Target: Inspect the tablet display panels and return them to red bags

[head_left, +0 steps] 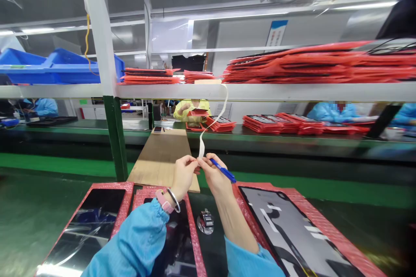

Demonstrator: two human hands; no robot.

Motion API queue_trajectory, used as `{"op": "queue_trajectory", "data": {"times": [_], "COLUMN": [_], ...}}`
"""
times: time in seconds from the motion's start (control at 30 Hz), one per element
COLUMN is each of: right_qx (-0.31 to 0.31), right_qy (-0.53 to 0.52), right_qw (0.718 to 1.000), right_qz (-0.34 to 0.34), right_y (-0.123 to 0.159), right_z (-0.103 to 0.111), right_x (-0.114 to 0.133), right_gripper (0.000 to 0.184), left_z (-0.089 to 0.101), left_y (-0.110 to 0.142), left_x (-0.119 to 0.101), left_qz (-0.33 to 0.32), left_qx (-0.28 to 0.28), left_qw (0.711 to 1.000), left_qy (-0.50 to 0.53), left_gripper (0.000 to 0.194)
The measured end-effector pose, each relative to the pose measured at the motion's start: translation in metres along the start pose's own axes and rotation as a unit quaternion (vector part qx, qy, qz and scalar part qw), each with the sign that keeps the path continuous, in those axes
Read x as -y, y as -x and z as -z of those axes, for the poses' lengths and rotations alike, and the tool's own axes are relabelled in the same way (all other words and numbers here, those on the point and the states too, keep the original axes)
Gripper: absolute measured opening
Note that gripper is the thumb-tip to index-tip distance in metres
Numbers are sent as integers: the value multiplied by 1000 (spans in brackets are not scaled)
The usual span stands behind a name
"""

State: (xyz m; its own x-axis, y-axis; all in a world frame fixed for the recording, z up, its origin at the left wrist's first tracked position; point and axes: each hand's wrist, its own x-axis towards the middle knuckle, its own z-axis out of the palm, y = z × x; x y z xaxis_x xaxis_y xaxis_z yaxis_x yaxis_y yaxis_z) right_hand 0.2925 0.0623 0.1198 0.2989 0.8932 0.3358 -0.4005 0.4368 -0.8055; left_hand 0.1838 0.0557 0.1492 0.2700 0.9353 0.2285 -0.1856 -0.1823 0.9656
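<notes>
A narrow white strip point(202, 147) hangs in a curl from the shelf edge down to my two hands. My left hand point(183, 174) is closed, its thumb and fingers pinching at the strip's lower end. Close beside it, my right hand point(214, 177) is closed with its fingertips at the same end, and a slim blue pen-like tool point(224, 170) is tucked in its grip. Below the hands a small shiny metal dispenser-like piece point(206, 220) sits on the bench. Dark glossy panels point(86, 220) on red bubble wrap lie at left, and a grey-backed panel point(292, 229) at right.
A wooden board point(160, 156) bridges the gap to the far bench. Overhead, a white shelf point(260, 91) carries red-wrapped stacks point(312, 67) and blue bins point(55, 67). Its green post point(116, 138) stands left of my hands. Co-workers sit beyond, one in yellow sleeves point(201, 104).
</notes>
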Motion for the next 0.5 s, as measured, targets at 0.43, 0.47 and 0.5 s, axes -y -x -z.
{"op": "queue_trajectory", "data": {"times": [0.43,0.47,0.5], "right_qx": [-57,-60,-64], "right_qy": [-89,-94,-98], "right_qw": [993,993,992], "right_qz": [52,48,42], "right_y": [7,9,10], "right_z": [-7,-4,-1], "right_x": [-8,-9,-11], "right_gripper": [29,29,29], "left_z": [37,49,62], "left_y": [-4,-3,-1], "left_x": [3,6,8], "left_qz": [98,103,109], "left_qx": [4,-6,-15], "left_qw": [995,995,993], "left_qy": [9,-13,-38], "left_gripper": [29,29,29]}}
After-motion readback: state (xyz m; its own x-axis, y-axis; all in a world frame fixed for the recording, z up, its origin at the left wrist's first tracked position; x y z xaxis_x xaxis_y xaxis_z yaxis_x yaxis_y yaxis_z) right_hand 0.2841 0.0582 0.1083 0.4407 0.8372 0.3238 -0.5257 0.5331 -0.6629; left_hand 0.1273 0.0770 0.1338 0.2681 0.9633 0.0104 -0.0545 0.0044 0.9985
